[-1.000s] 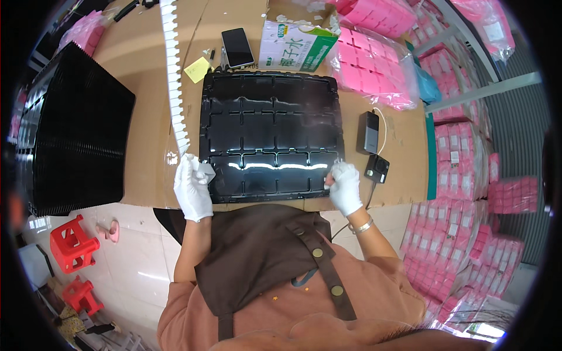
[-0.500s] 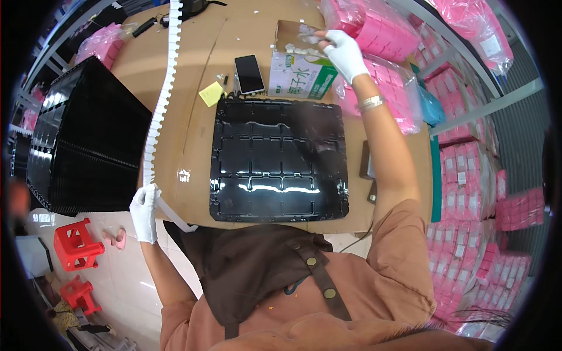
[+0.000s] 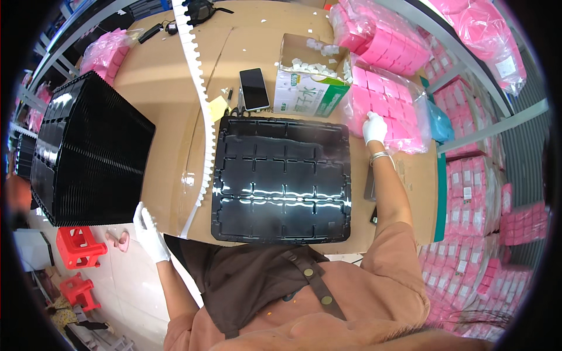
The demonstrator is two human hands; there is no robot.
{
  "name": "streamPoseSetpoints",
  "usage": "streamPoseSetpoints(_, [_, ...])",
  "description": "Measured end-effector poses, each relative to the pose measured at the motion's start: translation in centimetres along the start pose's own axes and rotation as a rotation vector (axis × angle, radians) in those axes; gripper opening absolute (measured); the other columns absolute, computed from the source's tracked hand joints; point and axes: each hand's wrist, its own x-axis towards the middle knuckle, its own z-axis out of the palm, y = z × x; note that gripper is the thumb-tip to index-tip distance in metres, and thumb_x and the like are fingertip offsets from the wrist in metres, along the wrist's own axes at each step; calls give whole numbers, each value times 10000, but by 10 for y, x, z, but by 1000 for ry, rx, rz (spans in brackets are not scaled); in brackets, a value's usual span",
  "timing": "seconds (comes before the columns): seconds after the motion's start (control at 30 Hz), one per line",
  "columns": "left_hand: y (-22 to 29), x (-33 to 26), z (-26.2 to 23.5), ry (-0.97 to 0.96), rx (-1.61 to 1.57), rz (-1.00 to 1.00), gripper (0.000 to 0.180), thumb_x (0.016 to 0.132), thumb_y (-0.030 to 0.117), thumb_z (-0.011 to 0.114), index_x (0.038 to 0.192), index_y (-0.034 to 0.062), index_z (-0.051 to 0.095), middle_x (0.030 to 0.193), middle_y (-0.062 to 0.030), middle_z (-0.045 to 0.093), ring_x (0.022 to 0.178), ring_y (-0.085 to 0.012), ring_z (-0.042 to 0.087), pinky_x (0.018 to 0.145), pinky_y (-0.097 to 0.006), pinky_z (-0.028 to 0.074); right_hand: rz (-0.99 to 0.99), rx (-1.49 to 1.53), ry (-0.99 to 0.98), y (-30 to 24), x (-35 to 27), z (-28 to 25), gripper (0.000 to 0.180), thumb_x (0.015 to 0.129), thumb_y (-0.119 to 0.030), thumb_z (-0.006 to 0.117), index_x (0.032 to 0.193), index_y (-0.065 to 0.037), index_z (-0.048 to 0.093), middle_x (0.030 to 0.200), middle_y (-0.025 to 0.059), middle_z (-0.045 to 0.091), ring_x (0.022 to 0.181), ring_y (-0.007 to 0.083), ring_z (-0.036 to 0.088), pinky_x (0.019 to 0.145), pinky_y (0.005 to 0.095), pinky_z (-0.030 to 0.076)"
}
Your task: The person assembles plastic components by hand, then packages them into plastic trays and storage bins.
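My left hand [image 3: 150, 235], in a white glove, is at the table's front left edge. Its fingers are stretched out beside the lower corner of a tall stack of black plastic trays [image 3: 96, 158]; nothing shows in them. A long white notched strip [image 3: 202, 99] runs across the table to the right of that hand, apart from it. One black moulded tray [image 3: 284, 175] lies flat in front of me. My right hand [image 3: 374, 129], also gloved, is over the bagged pink blocks [image 3: 386, 96] to the right, its fingers curled; what they hold, if anything, is hidden.
A cardboard box [image 3: 310, 88] with small white pieces stands beyond the tray. Near it lie a phone [image 3: 253, 89], scissors [image 3: 239, 111] and a yellow note [image 3: 218, 109]. More bagged pink blocks [image 3: 380, 35] sit at the far right. Red stools [image 3: 81, 247] stand on the floor at left.
My left hand has let go of the white strip, which now lies farther right. My right hand has come back from the cardboard box toward me, to beside the pink blocks.
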Motion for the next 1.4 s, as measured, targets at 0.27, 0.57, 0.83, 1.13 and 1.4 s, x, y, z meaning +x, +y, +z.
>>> streamPoseSetpoints(0.27, [45, -49, 71, -439, -227, -111, 446, 990, 303, 432, 1315, -3, 462, 1129, -167, 627, 570, -98, 596, 459, -191, 463, 212, 982, 338, 49, 15, -29, 167, 887, -173, 526, 811, -41, 594, 668, 93, 573, 602, 178, 518, 572, 313, 419])
streamPoseSetpoints(0.57, [104, -113, 161, -1341, -635, -724, 476, 933, 340, 556, 1240, -17, 490, 1158, -148, 579, 1022, -223, 590, 917, -336, 462, -619, 537, -338, -169, -203, -135, 109, 771, -69, 498, 848, -60, 574, 742, 131, 574, 755, 330, 567, 692, 441, 439])
streamPoseSetpoints(0.83, [68, -55, 140, -1015, -520, -768, 272, 879, 191, 623, 1041, 3, 510, 988, -155, 605, 893, -326, 659, 670, -416, 568, -32, 387, 121, -75, -197, -125, 390, 792, -264, 692, 1040, 16, 584, 973, 184, 625, 894, 367, 576, 812, 413, 455])
streamPoseSetpoints(1.13, [53, -59, 120, -859, -130, -244, 812, 845, 297, 665, 1455, 35, 198, 1229, -174, 458, 1066, -236, 530, 864, -354, 483, 363, 1042, -585, -43, -235, -111, 182, 812, -129, 700, 927, -2, 640, 668, -20, 590, 616, 45, 490, 573, 201, 399])
streamPoseSetpoints(1.4, [58, -82, 102, -804, 303, 134, 822, 789, -2, 624, 1466, 68, 164, 1226, -182, 424, 1134, -333, 458, 998, -393, 381, 395, 938, -465, -52, -251, -114, 173, 800, -73, 689, 948, -4, 631, 671, 8, 606, 617, 67, 514, 583, 214, 422])
